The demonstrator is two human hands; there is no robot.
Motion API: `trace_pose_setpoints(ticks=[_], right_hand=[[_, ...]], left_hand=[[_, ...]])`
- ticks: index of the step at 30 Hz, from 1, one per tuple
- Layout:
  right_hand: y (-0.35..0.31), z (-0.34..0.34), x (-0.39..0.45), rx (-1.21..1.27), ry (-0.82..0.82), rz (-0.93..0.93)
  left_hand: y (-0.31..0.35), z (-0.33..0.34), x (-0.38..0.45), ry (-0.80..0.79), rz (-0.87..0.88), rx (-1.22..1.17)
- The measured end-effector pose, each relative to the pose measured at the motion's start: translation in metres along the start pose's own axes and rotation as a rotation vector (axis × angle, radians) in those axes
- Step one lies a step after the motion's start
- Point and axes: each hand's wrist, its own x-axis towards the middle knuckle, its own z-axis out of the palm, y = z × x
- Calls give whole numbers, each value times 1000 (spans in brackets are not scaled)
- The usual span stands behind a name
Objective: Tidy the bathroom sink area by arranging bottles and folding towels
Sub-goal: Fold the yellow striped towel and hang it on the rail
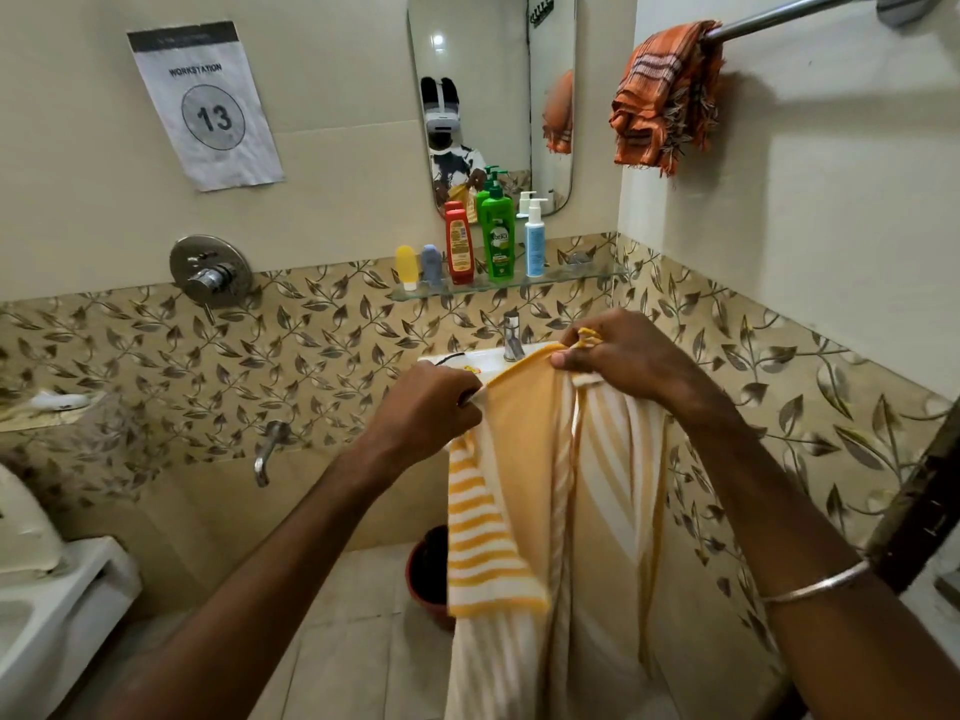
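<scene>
Over the white sink, dead centre, both hands held a yellow-and-white striped towel by its top edge. Left hand at 9 o'clock of the towel, fingers curled, pinching one corner. Right hand at 1 o'clock, thumb and fingers pinching a bunched corner. Towel hung down toward 6 o'clock, one flap already doubled over on the left side.

Handling, as a guess: soft, light, floppy cloth, no stiffness, so it will sag and twist unless kept taut between the two pinches. Corners looked like the best hold; bringing them together should make the next fold. Not slippery, not fragile.

Bottles looked already lined up on the glass shelf at 12 o'clock: yellow tube, grey-blue tube, red bottle, green pump bottle, white-and-blue pump bottle, all upright, close together. Orange checked towel hung bunched on the chrome rail at 2 o'clock, looked unfolded.

Room: chrome sink tap just behind the hands, mirror above the shelf, workstation 13 sign at 10 o'clock, shower mixer and spout at 9 o'clock, leaf-pattern tiles, red bucket on the floor behind the towel.
</scene>
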Motion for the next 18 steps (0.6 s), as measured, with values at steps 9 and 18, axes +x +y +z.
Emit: trace_pose_setpoints(ticks=[9,18], right_hand=[[-1,-2,-1,86,2,23],[-17,37,5,-42,-167,-21]], left_hand=[[1,-13,-5,10,-157,-242],[23,-15,7,-14,-59,-293]])
